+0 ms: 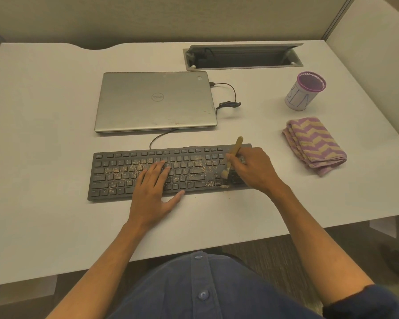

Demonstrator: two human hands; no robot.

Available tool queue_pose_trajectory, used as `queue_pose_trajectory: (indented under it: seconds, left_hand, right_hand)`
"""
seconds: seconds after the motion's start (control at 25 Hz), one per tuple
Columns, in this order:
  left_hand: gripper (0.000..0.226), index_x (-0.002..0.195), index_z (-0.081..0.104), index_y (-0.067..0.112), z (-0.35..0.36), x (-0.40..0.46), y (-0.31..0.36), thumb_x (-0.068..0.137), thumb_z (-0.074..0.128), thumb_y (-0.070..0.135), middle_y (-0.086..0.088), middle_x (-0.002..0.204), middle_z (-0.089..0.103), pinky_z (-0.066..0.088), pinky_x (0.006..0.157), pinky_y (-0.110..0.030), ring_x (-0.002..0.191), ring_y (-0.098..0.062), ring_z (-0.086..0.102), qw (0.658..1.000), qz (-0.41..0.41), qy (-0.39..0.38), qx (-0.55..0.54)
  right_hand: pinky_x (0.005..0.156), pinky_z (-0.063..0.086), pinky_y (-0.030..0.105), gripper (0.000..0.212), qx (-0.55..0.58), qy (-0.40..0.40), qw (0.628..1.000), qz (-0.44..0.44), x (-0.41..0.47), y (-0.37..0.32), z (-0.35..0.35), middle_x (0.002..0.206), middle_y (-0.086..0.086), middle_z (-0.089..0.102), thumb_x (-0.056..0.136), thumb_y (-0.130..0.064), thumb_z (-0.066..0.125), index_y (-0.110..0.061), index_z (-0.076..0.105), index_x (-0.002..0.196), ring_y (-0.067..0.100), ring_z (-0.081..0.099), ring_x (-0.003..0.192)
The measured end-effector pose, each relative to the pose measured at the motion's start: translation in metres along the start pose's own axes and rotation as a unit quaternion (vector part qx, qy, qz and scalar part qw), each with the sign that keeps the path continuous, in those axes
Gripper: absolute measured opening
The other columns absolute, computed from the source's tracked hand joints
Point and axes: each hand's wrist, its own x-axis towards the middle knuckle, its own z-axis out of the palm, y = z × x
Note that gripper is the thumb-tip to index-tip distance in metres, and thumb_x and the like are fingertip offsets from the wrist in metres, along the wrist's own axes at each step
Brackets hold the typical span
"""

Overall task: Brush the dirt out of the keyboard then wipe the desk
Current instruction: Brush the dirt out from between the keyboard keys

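From the head view, your right hand (pixel 253 168) has its fingers curled round the wooden handle of a small brush (pixel 232 157), which tilts up and away from you. Its bristles touch the keys at the right end of the black keyboard (pixel 115 178), just left of your knuckles. Your left hand (pixel 153 189) lies flat on the middle keys, fingers straight and holding nothing, thumb reaching past the keyboard's near edge. Tan crumbs (pixel 194 169) are scattered over the keys between your two hands. The keyboard lies on the white desk (pixel 44 134), in front of a closed laptop (pixel 156 101). A folded purple-and-tan cloth (pixel 313 145) lies to the right, well apart from the brush hand, with a purple-rimmed cup (pixel 304 90) beyond it.
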Motion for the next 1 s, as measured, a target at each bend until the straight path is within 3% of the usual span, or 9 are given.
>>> queue_pose_trajectory:
  seconds: [0.16, 0.52, 0.64, 1.0]
  left_hand:
    - [0.077, 0.143, 0.052, 0.007, 0.0, -0.001, 0.0, 0.092, 0.048, 0.064, -0.01, 0.153, 0.046, 0.028, 0.119, -0.049, 0.143, -0.027, 0.039, 1.0, -0.003, -0.003, -0.002]
    - [0.077, 0.143, 0.052, 0.006, -0.001, 0.0, 0.0, 0.092, 0.049, 0.063, -0.011, 0.153, 0.046, 0.032, 0.117, -0.052, 0.143, -0.028, 0.04, 1.0, -0.003, -0.008, 0.0]
    - [0.077, 0.144, 0.051, 0.007, -0.001, 0.0, 0.0, 0.092, 0.049, 0.064, -0.011, 0.153, 0.046, 0.032, 0.117, -0.053, 0.143, -0.028, 0.039, 1.0, -0.004, -0.008, -0.001]
    - [0.077, 0.144, 0.051, 0.007, -0.001, -0.001, 0.0, 0.092, 0.048, 0.064, -0.011, 0.154, 0.045, 0.031, 0.117, -0.053, 0.144, -0.028, 0.039, 1.0, -0.004, -0.013, -0.001]
  right_hand:
    - [0.071, 0.05, 0.037, 0.033, -0.012, -0.059, 0.998, -0.014, -0.004, 0.0, 0.004, 0.087, 0.004, 0.072, 0.097, -0.038, 0.05, -0.016, 0.073, 0.094, 0.022, 0.062, 0.079]
    - [0.073, 0.049, 0.04, 0.029, -0.015, -0.04, 0.998, -0.053, -0.01, 0.0, 0.002, 0.088, 0.004, 0.071, 0.096, -0.039, 0.052, -0.019, 0.073, 0.09, 0.022, 0.061, 0.08]
    - [0.069, 0.047, 0.036, 0.029, -0.016, -0.067, 0.997, -0.043, -0.013, 0.0, 0.001, 0.085, 0.005, 0.07, 0.096, -0.037, 0.053, -0.016, 0.071, 0.086, 0.022, 0.059, 0.076]
    - [0.063, 0.038, 0.029, 0.027, -0.004, -0.037, 0.998, -0.056, -0.018, 0.006, 0.002, 0.085, 0.0, 0.069, 0.096, -0.034, 0.054, -0.017, 0.073, 0.087, 0.018, 0.058, 0.076]
